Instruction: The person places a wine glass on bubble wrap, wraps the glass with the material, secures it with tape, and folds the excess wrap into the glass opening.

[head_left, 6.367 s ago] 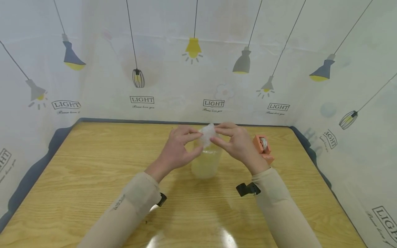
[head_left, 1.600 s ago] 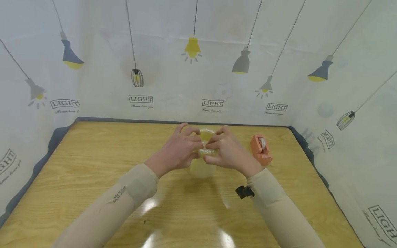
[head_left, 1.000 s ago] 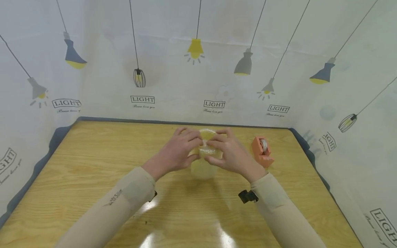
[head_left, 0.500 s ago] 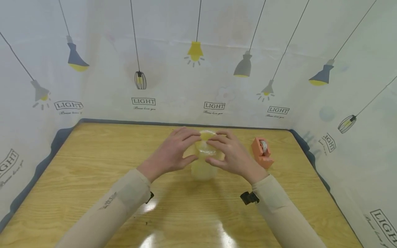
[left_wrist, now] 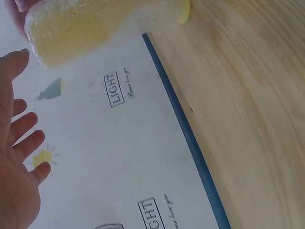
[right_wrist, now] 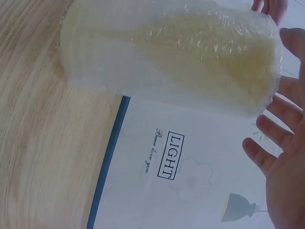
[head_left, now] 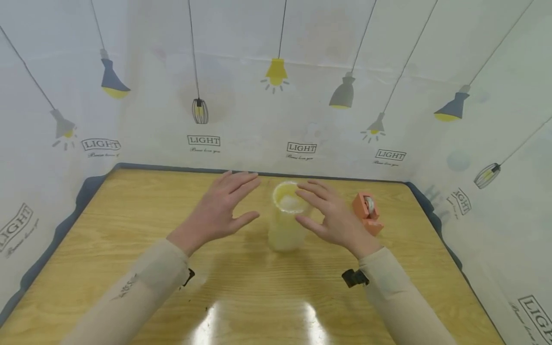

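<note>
Upright on the wooden table stands a yellowish cylinder (head_left: pixel 286 232) wrapped in clear bubble wrap, its ring-like top edge facing up. My left hand (head_left: pixel 220 206) hovers to the left of it, fingers straight and thumb spread, with a gap between them. On the other side my right hand (head_left: pixel 334 218) is held beside the top, relaxed fingertips right at the rim. In the right wrist view the wrapped cylinder (right_wrist: pixel 167 52) fills the upper part, its wrap shiny and wrinkled near the thumb. Neither hand grips anything.
A coral-orange tape dispenser (head_left: pixel 366 213) with a roll of tape stands to the right, just behind the right hand. The table (head_left: pixel 258 297) ends at a dark blue edge against a white printed curtain (head_left: pixel 241 115).
Earlier, both hands pinched the bubble wrap at the cylinder's top, then worked it down at the rim. Now the fingers have spread; the left hand has drawn away leftward, the right slightly rightward.
</note>
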